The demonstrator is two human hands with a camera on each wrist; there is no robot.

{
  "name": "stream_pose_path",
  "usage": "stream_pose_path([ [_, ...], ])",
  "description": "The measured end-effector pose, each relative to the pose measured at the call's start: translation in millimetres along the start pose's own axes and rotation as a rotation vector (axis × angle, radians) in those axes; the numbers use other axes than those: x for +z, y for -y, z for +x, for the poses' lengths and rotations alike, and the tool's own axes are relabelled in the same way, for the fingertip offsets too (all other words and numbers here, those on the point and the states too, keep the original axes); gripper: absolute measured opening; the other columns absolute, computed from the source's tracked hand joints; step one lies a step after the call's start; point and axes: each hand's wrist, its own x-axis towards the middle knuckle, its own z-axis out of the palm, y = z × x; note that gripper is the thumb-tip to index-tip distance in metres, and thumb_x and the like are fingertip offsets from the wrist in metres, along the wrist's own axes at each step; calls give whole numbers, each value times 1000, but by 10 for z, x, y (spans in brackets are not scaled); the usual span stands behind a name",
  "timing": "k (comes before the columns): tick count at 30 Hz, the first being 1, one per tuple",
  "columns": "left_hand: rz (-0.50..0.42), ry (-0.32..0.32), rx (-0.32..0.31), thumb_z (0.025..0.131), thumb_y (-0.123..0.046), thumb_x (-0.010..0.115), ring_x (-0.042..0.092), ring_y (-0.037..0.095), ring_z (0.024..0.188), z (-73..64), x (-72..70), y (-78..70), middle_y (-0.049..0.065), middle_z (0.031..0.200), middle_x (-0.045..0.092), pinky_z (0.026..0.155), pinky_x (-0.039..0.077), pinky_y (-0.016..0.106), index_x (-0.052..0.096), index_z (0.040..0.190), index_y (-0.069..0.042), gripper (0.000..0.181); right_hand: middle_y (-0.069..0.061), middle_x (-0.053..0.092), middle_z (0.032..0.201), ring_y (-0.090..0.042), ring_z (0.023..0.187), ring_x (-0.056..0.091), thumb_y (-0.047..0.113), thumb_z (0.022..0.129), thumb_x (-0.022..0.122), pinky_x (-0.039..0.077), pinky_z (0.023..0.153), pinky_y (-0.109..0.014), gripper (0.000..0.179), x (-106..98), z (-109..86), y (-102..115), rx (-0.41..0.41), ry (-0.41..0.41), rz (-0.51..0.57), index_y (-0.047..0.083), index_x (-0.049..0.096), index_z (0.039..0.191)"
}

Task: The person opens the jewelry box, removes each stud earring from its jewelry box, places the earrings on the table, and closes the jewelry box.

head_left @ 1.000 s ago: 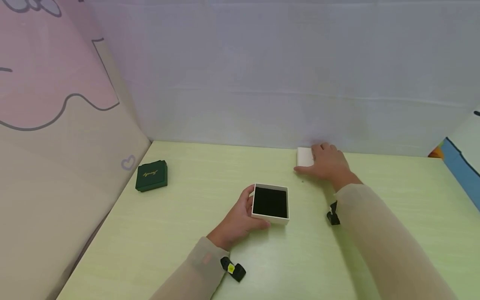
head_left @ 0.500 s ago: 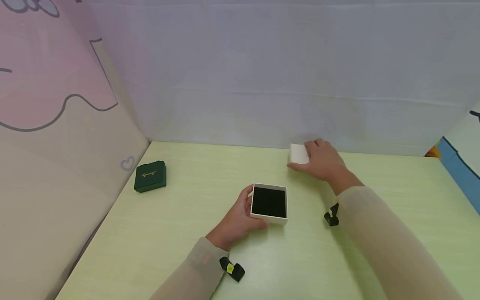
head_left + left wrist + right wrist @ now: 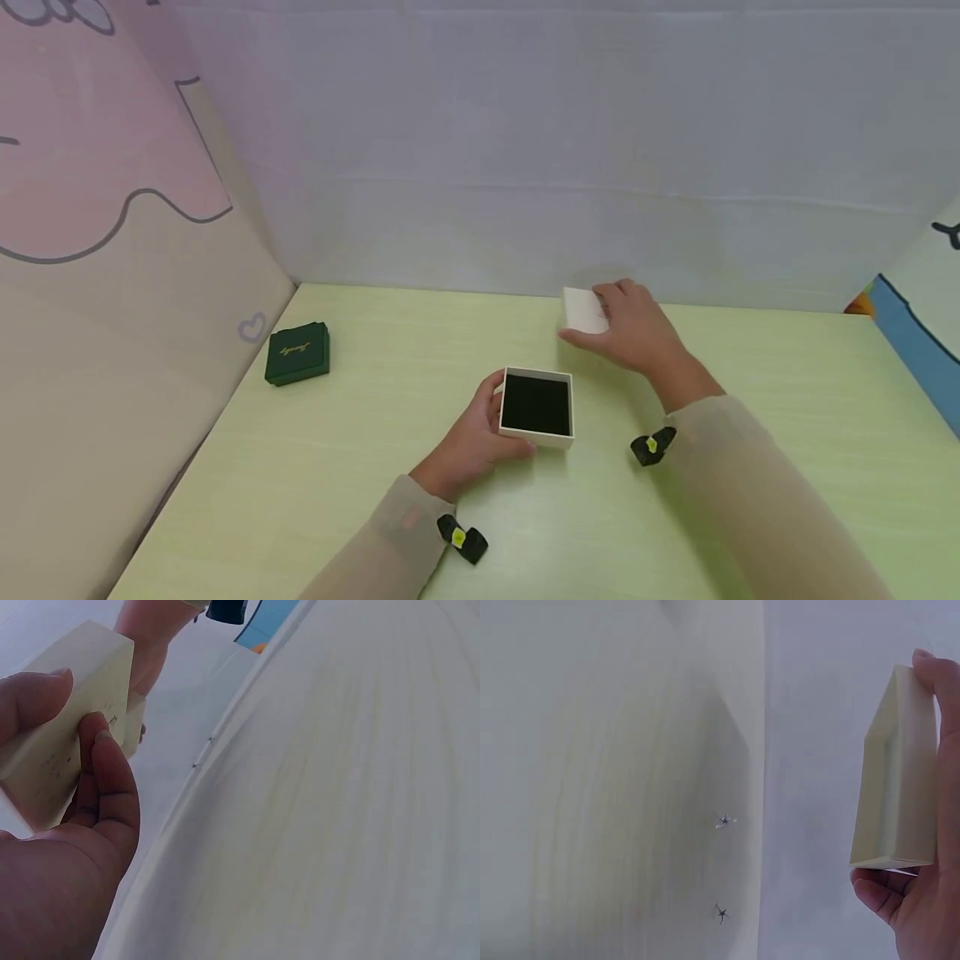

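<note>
My left hand (image 3: 476,433) grips a small white box (image 3: 536,442) by its side, thumb along the front; a black pad (image 3: 536,404) lies inside its open top. Dark specks mark the underside of the box (image 3: 64,754) in the left wrist view. Farther back and to the right, my right hand (image 3: 637,329) holds a white box lid (image 3: 583,310) between thumb and fingers. The lid (image 3: 896,769) shows its hollow inside in the right wrist view, raised off the table. Two small silvery star-shaped pieces (image 3: 724,821) lie on the table below it.
A dark green box (image 3: 297,352) with gold lettering sits at the table's left edge. Behind the pale green table (image 3: 405,333) rises a whitish cloth backdrop (image 3: 480,167), and a patterned panel (image 3: 112,333) stands along the left side.
My right hand has lifted the white lid off the table by the backdrop and carried it left, toward the box. The left hand and its box have stayed nearly in place.
</note>
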Motion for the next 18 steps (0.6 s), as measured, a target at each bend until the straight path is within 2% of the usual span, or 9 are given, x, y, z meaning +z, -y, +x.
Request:
stream_pose_path([
  [9,4,-12,-1,78,14,77,64,29,115,-14,12,-22,9,149,50,92,53,34,16,161,-21,109,-16,53,132,-33,112,49,72,79,74,49,84,-49,95,-11,-169,214,-27,-79,87,4,54,141],
  [18,-1,0,-4,80,13,77,63,29,119,-9,5,-17,9,151,48,93,53,34,14,161,-22,109,-17,52,133,-32,112,50,70,80,74,49,86,-49,94,-14,-366,415,-31,-94,123,3,53,142],
])
